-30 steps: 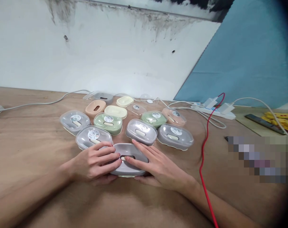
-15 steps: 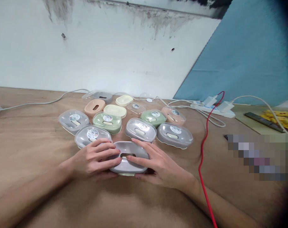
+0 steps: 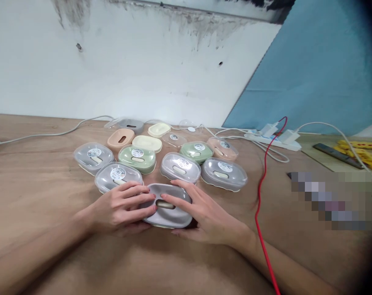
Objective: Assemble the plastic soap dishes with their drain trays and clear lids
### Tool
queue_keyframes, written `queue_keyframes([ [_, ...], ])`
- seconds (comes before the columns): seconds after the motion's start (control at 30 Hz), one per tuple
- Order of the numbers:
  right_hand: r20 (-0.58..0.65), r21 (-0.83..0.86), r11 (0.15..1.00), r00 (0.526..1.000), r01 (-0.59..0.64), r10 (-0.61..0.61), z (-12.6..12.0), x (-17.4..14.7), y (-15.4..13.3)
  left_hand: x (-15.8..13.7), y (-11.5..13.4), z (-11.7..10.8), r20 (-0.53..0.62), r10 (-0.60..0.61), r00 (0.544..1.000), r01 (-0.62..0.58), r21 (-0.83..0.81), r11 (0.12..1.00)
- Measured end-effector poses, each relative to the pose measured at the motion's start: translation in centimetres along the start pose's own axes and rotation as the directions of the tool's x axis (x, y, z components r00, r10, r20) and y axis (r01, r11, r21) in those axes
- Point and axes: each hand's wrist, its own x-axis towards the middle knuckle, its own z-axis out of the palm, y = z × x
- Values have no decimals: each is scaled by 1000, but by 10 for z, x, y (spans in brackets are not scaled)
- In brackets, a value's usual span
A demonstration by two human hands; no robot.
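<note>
a gray box [image 3: 170,217] with no clear cover on top sits low in the middle of the view, just above or on the tabletop [image 3: 35,184] (which of the two, i cannot tell). both hands grip it: the left hand [image 3: 121,209] wraps the left end, its fingers curled over the top, and the right hand [image 3: 206,213] takes the right end, one finger on the far rim and the thumb low at the near side.

what has just changed is small. half a second ago the right index finger lay in the slot; now it rests past the slot's far edge, and the cream strip [image 3: 165,204] inside shows more fully. less cream edge sticks out under the near rim too, so the gray top seems, as i judge it, to sit more evenly over the part below.

just behind stand covered boxes: a gray one [image 3: 104,182] by the left hand, another gray one [image 3: 179,169] straight back, and a green one [image 3: 136,160] between and beyond. farther off lie an uncovered peach tray [image 3: 113,140] and a cream piece [image 3: 147,143]. a red cord [image 3: 259,205] runs well to the right.
</note>
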Motion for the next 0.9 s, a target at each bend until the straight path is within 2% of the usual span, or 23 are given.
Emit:
queue_keyframes([
  [0.17, 28, 64, 995, 997, -74, 72, -1, 1, -2, 2, -1, -1, 9, -9, 1000, 9, 6, 1000],
  [0.4, 1, 160, 977, 990, -142, 144, 4, 2, -4, 3, 2, 0, -7, -1, 1000, 1, 9, 1000],
  [0.47, -6, 174, 976, 991, -133, 136, 5, 3, -3, 3, 3, -1, -12, -64, 998, 65, 63, 996],
  [0.53, -14, 194, 974, 992, -121, 126, 4, 4, -2, 3, 4, -3, -4, -180, 984, 180, 122, 976],
  [0.63, -6, 231, 967, 994, -108, 113, 3, 4, -1, 5, 6, -7, 57, -297, 953, 288, 121, 950],
  [0.77, -2, 244, 965, 995, -97, 101, 3, 4, -1, 6, 6, -8, 198, -290, 936, 284, 58, 957],
  [0.9, -9, 276, 957, 995, -92, 98, 4, 6, -1, 5, 6, -8, 234, -299, 925, 300, 31, 953],
])
